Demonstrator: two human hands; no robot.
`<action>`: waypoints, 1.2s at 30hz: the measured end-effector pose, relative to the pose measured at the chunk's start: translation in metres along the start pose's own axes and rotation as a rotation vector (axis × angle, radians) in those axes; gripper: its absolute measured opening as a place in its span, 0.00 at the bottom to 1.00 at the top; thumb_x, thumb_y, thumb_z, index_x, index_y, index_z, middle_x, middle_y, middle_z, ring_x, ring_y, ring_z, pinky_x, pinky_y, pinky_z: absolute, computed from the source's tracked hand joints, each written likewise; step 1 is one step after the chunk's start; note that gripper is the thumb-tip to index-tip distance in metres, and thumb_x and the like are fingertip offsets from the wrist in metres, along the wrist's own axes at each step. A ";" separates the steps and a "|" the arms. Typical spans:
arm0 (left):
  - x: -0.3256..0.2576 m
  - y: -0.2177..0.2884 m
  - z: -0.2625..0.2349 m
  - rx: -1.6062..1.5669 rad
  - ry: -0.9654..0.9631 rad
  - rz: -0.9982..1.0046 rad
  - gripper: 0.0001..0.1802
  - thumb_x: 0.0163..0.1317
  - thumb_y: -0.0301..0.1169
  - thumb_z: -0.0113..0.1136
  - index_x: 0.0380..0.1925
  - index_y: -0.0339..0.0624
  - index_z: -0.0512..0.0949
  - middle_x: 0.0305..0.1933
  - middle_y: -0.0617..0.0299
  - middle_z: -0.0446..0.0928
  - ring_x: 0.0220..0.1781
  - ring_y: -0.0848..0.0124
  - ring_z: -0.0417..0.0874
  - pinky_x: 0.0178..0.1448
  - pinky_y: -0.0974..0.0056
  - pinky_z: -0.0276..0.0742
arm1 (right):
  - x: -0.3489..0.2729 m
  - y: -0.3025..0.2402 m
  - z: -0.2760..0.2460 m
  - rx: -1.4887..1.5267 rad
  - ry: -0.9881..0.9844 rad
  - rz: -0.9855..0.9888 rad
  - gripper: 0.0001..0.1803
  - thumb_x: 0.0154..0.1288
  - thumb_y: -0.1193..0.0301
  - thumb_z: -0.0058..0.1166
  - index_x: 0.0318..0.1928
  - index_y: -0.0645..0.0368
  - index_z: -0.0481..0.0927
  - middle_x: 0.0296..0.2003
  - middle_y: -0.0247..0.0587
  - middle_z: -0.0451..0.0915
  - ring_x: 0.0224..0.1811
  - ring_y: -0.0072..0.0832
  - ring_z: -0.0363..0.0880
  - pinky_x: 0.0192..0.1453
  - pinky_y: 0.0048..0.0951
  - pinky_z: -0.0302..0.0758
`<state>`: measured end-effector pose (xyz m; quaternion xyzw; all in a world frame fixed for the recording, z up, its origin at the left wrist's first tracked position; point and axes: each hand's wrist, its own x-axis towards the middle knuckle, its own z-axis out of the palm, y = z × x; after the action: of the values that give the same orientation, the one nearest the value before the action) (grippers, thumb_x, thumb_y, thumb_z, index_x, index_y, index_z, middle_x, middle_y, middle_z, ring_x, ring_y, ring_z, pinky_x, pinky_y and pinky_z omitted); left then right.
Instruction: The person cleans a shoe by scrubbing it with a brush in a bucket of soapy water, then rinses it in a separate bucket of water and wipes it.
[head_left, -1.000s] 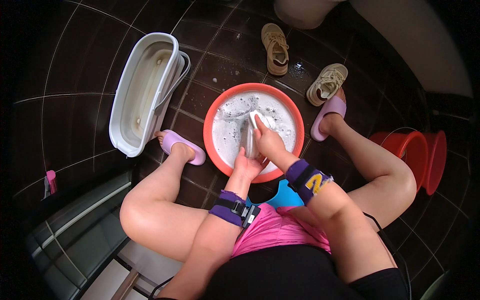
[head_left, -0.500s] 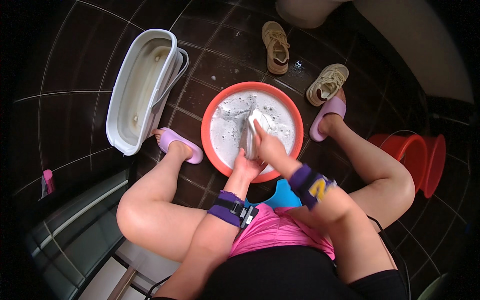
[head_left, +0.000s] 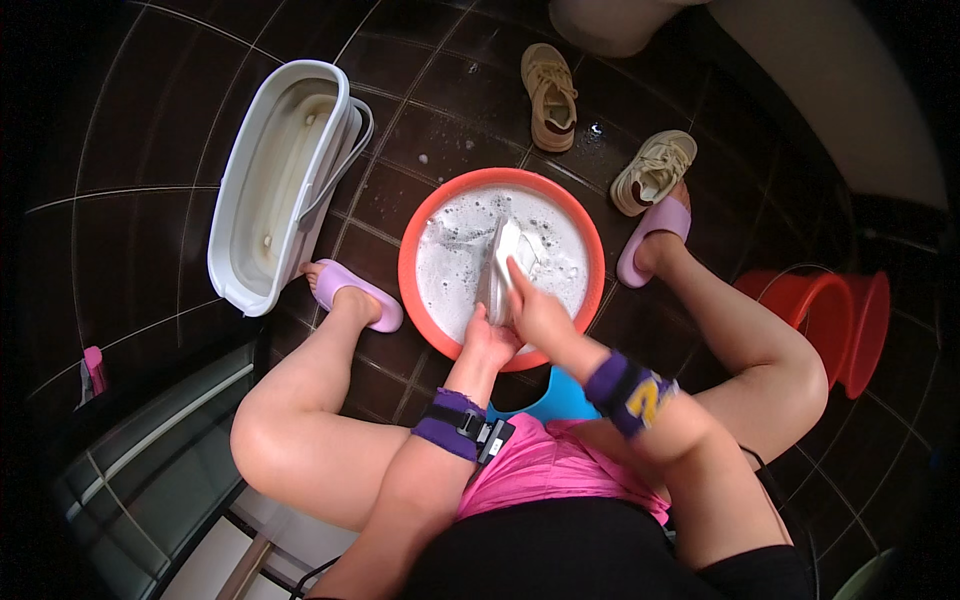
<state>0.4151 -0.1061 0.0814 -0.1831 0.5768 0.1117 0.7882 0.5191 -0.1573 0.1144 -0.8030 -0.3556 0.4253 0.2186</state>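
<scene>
We are bent over the orange basin, which sits on the dark tiled floor between our feet and is full of soapy water. The pale shoe stands on edge in the middle of the suds. Our left hand grips it at the basin's six o'clock, fingers clenched around the near end. Our right hand comes in from five o'clock and presses on the shoe's side, fingers curled as if over a brush; we cannot tell whether anything is under them.

To scrub well, we judge it best to keep the left hand firm so the shoe does not roll, work in short strokes along its side, and dip it often in the foam.

Both forearms angle forward from the lap, wrists bent down, each wearing a purple wristband. Two more tan shoes lie at twelve and one o'clock beyond the basin, and a white tub stands at nine o'clock.
</scene>
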 end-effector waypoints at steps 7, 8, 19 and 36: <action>0.005 0.004 0.007 0.020 -0.058 0.002 0.35 0.72 0.56 0.25 0.66 0.41 0.59 0.64 0.47 0.66 0.64 0.47 0.69 0.68 0.43 0.62 | 0.024 0.002 -0.015 -0.053 -0.013 -0.014 0.30 0.71 0.60 0.41 0.72 0.35 0.55 0.27 0.58 0.81 0.28 0.55 0.79 0.37 0.52 0.75; 0.009 0.005 0.007 -0.090 -0.042 -0.058 0.38 0.71 0.59 0.26 0.65 0.38 0.60 0.61 0.43 0.68 0.62 0.50 0.72 0.69 0.44 0.60 | 0.047 0.009 -0.015 -0.066 0.034 0.009 0.30 0.71 0.59 0.41 0.72 0.34 0.55 0.28 0.58 0.81 0.30 0.55 0.80 0.38 0.52 0.75; -0.007 -0.001 0.003 -0.088 -0.049 -0.004 0.39 0.71 0.58 0.26 0.62 0.33 0.62 0.52 0.46 0.71 0.56 0.56 0.75 0.67 0.48 0.62 | 0.053 0.075 -0.042 -0.064 0.201 0.161 0.29 0.71 0.61 0.40 0.72 0.39 0.56 0.40 0.62 0.80 0.42 0.55 0.80 0.49 0.48 0.74; -0.062 -0.034 -0.042 0.272 -0.082 0.437 0.33 0.74 0.47 0.40 0.69 0.43 0.43 0.60 0.44 0.66 0.49 0.51 0.80 0.49 0.49 0.80 | -0.101 -0.035 -0.020 0.077 0.105 -0.060 0.28 0.69 0.63 0.45 0.70 0.39 0.61 0.31 0.62 0.80 0.34 0.57 0.80 0.40 0.50 0.74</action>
<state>0.3727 -0.1524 0.1340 0.0579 0.5799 0.2080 0.7856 0.4837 -0.2117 0.2014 -0.8042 -0.3509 0.3892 0.2805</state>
